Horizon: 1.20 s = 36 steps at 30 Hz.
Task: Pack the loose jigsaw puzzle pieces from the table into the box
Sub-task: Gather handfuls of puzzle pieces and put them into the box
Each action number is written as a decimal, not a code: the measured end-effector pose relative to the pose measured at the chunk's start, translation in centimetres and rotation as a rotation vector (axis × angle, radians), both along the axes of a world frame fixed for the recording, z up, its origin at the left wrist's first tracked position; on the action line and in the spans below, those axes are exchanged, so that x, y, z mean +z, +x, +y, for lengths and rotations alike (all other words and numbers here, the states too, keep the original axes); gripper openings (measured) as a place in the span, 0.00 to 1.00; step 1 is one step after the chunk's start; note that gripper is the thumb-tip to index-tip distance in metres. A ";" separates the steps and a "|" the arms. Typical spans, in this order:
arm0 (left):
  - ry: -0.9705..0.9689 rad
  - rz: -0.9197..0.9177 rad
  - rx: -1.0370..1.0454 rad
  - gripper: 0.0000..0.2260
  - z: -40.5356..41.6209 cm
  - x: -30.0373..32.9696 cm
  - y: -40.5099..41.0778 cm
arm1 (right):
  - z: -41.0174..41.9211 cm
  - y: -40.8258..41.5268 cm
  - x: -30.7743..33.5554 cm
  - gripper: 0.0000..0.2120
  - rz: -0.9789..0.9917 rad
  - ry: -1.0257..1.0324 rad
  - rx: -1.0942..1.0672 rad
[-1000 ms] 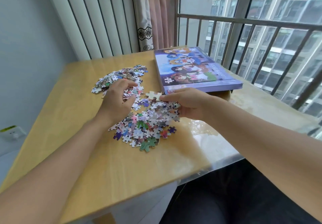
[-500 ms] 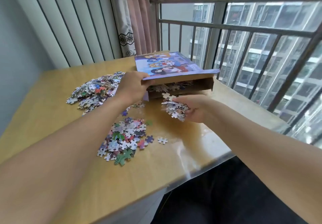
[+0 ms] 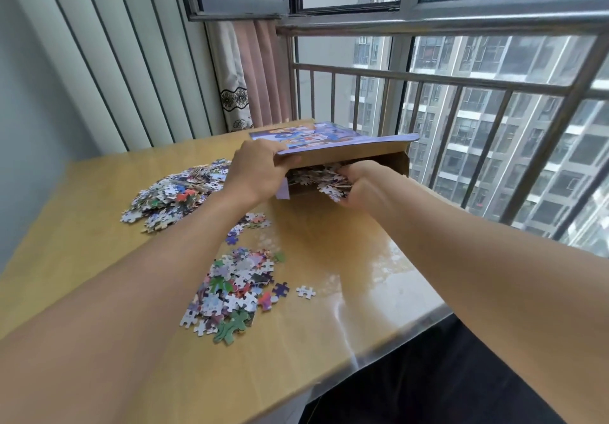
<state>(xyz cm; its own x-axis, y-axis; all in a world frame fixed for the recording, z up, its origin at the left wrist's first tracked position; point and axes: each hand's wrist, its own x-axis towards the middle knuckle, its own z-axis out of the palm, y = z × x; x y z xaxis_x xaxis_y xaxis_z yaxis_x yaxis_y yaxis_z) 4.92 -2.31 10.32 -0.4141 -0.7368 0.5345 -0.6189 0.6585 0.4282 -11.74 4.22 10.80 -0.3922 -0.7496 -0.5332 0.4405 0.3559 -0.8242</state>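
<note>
**Handful of pieces being held at the mouth of the lifted box**

The puzzle box (image 3: 333, 145) is being held at the far side of the worktop (image 3: 329, 258), beside the window railing (image 3: 461, 82). Its printed lid is being gripped at the near left corner by the left hand (image 3: 255, 171), whose fingers are curled round the lid's edge with the thumb underneath, so that the lid is being kept raised and the brown interior is being exposed along the near side. A heap of puzzle pieces is being shown inside the box, filling the visible part of the opening.

A clump of held pieces (image 3: 333, 188) is being gripped by the right hand (image 3: 362, 186), whose fingers are curled round it right at the box opening; whether these pieces are already resting on the heap inside cannot be told.

Loose pieces are being left on the worktop in three groups: a large far pile (image 3: 174, 192) to the left of the box, a near pile (image 3: 235, 286) under the left forearm, and a small scatter (image 3: 250, 222) between them. A single white piece (image 3: 305, 291) is lying just beside the near pile.

A pink curtain (image 3: 257, 74) is hanging behind the box.
</note>
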 end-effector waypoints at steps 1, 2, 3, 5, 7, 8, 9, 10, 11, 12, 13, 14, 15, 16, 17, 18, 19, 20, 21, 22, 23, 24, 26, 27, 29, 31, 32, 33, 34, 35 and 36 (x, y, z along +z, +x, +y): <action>-0.009 -0.002 -0.005 0.16 0.0 0.2 0.0 | -0.3 0.2 0.3 0.10 0.008 -0.009 -0.041; -0.013 -0.003 -0.011 0.16 0.0 0.4 0.0 | -0.5 0.4 0.5 0.11 0.015 -0.040 -0.075; -0.013 0.003 -0.017 0.15 -0.1 0.6 0.1 | -0.9 0.6 0.8 0.14 -0.024 -0.094 -0.100; -0.017 0.021 -0.035 0.13 -0.2 1.0 0.2 | -1.7 1.3 1.4 0.19 -0.081 -0.201 -0.143; -0.021 0.048 -0.041 0.11 -0.3 1.6 0.2 | -2.4 1.8 2.3 0.13 -0.216 -0.240 -0.284; -0.020 0.074 -0.043 0.09 -0.3 1.8 0.1 | -2.9 1.8 2.6 0.10 -0.284 -0.234 -0.385; -0.019 0.101 -0.046 0.08 -0.4 2.1 0.1 | -3.1 2.1 3.4 0.09 -0.347 -0.251 -0.437; -0.012 0.123 -0.056 0.07 -0.4 2.4 0.1 | -3.1 2.3 3.9 0.09 -0.401 -0.272 -0.474; 0.000 0.143 -0.071 0.06 -0.5 2.6 0.0 | -3.2 2.4 4.1 0.10 -0.419 -0.288 -0.472; 0.010 0.157 -0.083 0.06 -0.6 2.8 0.1 | -3.2 2.4 4.1 0.12 -0.423 -0.302 -0.456; 0.017 0.169 -0.086 0.07 -0.7 3.2 0.2 | -3.1 2.4 4.4 0.13 -0.428 -0.314 -0.431; 0.026 0.180 -0.083 0.09 -1.0 3.3 0.2 | -2.8 2.2 4.1 0.15 -0.413 -0.315 -0.405; 0.039 0.196 -0.077 0.11 -1.2 3.6 0.3 | -2.8 2.1 4.2 0.15 -0.362 -0.311 -0.363; 0.050 0.221 -0.075 0.10 -1.4 4.0 0.4 | -2.7 1.8 4.5 0.16 -0.277 -0.299 -0.316; 0.057 0.243 -0.075 0.09 -1.5 4.4 0.5 | -2.6 1.6 4.8 0.14 -0.219 -0.286 -0.278; 0.060 0.265 -0.073 0.09 -1.6 4.9 0.5 | -2.6 1.4 5.2 0.12 -0.150 -0.270 -0.236; 0.059 0.282 -0.067 0.08 -1.7 5.3 0.6 | -2.6 1.1 5.6 0.09 -0.050 -0.248 -0.173; 0.051 0.290 -0.058 0.09 -1.8 6.1 0.6 | -2.5 0.9 6.4 0.08 0.090 -0.221 -0.104; 0.047 0.289 -0.050 0.09 -1.9 6.5 0.7 | -2.4 0.6 6.7 0.07 0.267 -0.181 -0.018; 0.040 0.292 -0.049 0.09 -2.1 7.3 0.6 | -2.3 0.3 7.4 0.06 0.477 -0.154 0.077; 0.040 0.298 -0.052 0.10 -2.2 7.9 0.6 | -2.2 0.0 7.8 0.06 0.700 -0.143 0.180; 0.048 0.306 -0.055 0.11 -2.3 8.5 0.6 | -2.2 -0.3 8.2 0.07 0.897 -0.146 0.258; 0.068 0.333 -0.050 0.11 -2.8 10.3 0.7 | -2.1 -1.0 9.2 0.10 1.206 -0.199 0.391; 0.083 0.353 -0.041 0.10 -3.1 11.2 0.8 | -2.0 -1.6 9.8 0.17 1.368 -0.249 0.423; 0.133 0.385 -0.043 0.05 -3.8 13.2 1.3 | -2.0 -2.9 10.7 0.26 1.631 -0.355 0.399; 0.202 0.411 -0.053 0.03 -4.5 15.4 1.9 | -1.9 -4.0 11.8 0.23 1.769 -0.510 0.326; 0.239 0.421 -0.048 0.04 -4.8 16.2 2.2 | -2.0 -4.6 12.1 0.19 1.805 -0.583 0.290; 0.268 0.434 -0.043 0.05 -5.1 17.0 2.6 | -2.1 -4.9 12.6 0.13 1.835 -0.640 0.261; 0.299 0.453 -0.043 0.05 -5.3 17.6 2.9 | -2.1 -5.1 13.0 0.08 1.856 -0.672 0.243; 0.324 0.480 -0.041 0.04 -5.5 18.4 3.1 | -2.1 -5.2 13.7 0.05 1.881 -0.690 0.235; 0.355 0.519 -0.039 0.04 -5.6 19.0 3.2 | -2.2 -5.3 14.3 0.03 1.907 -0.696 0.229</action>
